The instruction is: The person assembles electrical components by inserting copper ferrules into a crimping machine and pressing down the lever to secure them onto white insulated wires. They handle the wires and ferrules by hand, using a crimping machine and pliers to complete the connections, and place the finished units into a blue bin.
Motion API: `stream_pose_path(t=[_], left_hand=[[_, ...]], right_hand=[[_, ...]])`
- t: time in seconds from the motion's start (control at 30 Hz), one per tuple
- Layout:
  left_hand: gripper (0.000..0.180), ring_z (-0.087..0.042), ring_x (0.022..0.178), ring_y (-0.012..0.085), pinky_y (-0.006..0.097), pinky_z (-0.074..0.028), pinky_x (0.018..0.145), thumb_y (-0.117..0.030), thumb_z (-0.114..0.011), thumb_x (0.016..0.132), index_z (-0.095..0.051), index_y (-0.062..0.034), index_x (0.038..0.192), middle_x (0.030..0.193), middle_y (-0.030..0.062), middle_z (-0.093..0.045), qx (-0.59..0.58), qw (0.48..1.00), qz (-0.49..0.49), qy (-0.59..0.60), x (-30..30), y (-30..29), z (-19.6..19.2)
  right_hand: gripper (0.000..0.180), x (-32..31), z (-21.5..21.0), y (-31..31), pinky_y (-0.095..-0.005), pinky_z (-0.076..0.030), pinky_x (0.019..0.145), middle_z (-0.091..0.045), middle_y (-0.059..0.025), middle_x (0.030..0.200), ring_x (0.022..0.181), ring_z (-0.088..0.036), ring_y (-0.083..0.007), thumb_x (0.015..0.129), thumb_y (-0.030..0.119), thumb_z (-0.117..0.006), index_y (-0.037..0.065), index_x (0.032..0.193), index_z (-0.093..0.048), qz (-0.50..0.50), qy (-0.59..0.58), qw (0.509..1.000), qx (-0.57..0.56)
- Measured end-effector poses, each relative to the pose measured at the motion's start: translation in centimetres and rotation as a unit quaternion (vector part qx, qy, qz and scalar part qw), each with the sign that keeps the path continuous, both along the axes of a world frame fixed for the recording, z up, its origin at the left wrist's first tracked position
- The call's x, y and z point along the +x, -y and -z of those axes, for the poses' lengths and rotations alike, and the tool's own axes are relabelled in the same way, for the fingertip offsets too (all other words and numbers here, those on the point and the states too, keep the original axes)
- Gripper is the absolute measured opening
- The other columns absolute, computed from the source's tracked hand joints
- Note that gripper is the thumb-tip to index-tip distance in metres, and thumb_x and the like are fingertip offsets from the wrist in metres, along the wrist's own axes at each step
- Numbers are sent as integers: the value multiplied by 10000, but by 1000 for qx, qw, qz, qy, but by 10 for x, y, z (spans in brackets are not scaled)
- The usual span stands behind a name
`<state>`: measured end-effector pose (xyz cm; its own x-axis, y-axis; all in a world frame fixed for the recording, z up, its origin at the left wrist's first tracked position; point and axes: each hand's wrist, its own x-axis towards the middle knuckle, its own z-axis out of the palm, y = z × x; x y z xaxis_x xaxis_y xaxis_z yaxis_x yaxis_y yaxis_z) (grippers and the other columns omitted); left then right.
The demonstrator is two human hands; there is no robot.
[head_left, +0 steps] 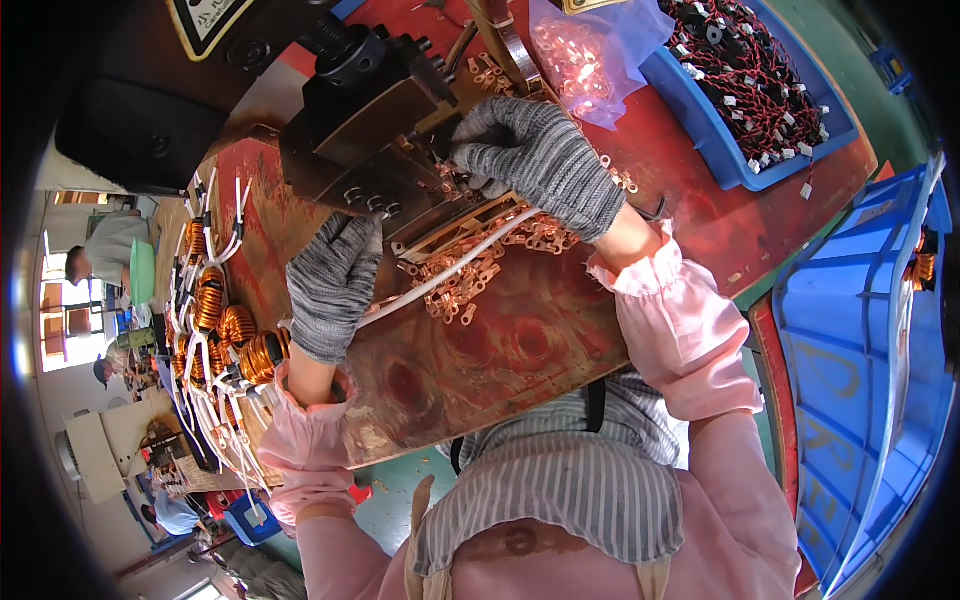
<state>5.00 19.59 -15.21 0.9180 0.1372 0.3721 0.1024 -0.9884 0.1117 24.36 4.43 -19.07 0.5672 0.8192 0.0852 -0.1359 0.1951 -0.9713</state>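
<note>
Both my hands wear grey striped knit gloves and reach up to a dark metal press (350, 150). My right hand (540, 165) is at the right side of its tooling, fingers pinched beside small copper pieces; what they grip is hidden. At the lower left of the press is my left hand (337, 285), its fingers curled closed, their contents out of sight. A white cable (450, 270) runs from beside my left hand up to the right, ending below my right hand. Under it lies a heap of copper ring lugs (465, 285).
Copper-wound coils with white leads (210, 300) are piled at the left. A purple plastic bag of copper lugs (580, 65) and a blue tray of red-and-black wires (740, 170) stand at the far right. A large blue crate (840, 370) is on my right. Other people are in the left background.
</note>
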Motion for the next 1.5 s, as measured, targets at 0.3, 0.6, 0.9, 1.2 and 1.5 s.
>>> stream_pose_path(t=[0.3,0.6,0.9,1.2,1.5], left_hand=[[192,-639,890,268,325,-502,793,-75,-642,810,-643,-17,993,976,141,-656,-8,1000,-2,-3,-1,-1,0],[188,-644,863,265,321,-505,768,-71,-646,809,-638,-19,990,970,136,-656,-9,1000,2,3,-2,-3,2],[347,-573,640,248,347,-475,552,-173,-586,820,-591,-162,1167,761,61,-562,19,998,28,-47,-10,9,-4],[335,-563,607,227,338,-469,524,-206,-528,850,-578,-194,1181,752,48,-549,76,994,15,-80,-30,10,-4],[247,-592,865,279,364,-494,725,-121,-575,813,-639,-103,1051,983,89,-610,157,985,7,-72,-41,4,-26]], right_hand=[[150,3,8,5,-253,-499,595,-642,-52,767,648,-588,-104,790,82,-672,19,913,-614,125,85,988,20],[115,-1,10,24,-277,-473,613,-610,-59,714,634,-564,-144,769,48,-651,40,877,-612,190,216,957,38],[218,-22,22,53,-376,-456,777,-558,-90,958,936,-532,-253,753,215,-587,97,919,-665,53,694,708,-117],[237,-36,15,68,-371,-437,817,-577,-65,889,877,-554,-226,758,172,-525,96,953,-637,19,729,680,-81],[346,-77,18,102,-341,-475,669,-564,-87,847,801,-559,-222,768,157,-506,57,1091,-579,-25,696,704,-136]])
